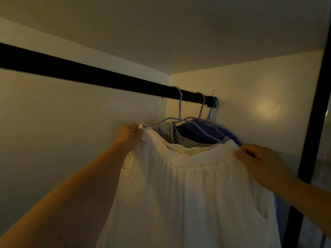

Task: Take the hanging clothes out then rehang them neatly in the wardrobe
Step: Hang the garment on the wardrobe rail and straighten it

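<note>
Dim wardrobe: left hand (128,136) and right hand (258,158) pinch the white garment (188,194), hem cut off.

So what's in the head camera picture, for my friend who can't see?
Two hands hold a white garment by its top corners, left hand and right hand, on a pale hanger hooked over a dark wardrobe rail. Striped and dark blue clothes hang behind it.

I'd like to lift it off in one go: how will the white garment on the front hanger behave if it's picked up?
The white garment is probably floppy: its gathered top sags between the left hand and right hand. It looks light, hanging from a thin hanger. It may slide off, since only its edges sit on the hanger's ends.
</note>
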